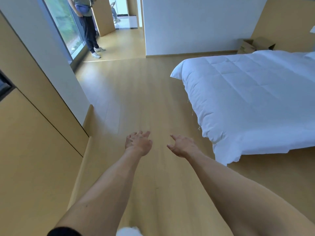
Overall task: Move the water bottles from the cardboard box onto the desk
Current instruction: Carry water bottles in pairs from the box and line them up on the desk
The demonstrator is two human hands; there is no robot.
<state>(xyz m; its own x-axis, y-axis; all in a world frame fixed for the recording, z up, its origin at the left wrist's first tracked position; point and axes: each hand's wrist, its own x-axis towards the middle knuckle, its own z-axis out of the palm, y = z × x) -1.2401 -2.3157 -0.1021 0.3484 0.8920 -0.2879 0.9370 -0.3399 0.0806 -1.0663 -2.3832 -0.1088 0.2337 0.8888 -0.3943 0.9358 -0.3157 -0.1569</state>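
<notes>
An open cardboard box (255, 44) stands on the floor at the far right, against the wall behind the bed; what it holds is hidden. No water bottle and no desk are in view. My left hand (139, 142) and my right hand (183, 146) are stretched forward over the bare wooden floor, fingers relaxed and spread, holding nothing. Both hands are far from the box.
A bed with a white duvet (252, 99) fills the right side. Wooden cabinet panels (34, 142) line the left wall. A person (88, 28) stands by the tall window at the far left, near a doorway (126, 12). Wooden floor (136, 99) runs between cabinets and bed.
</notes>
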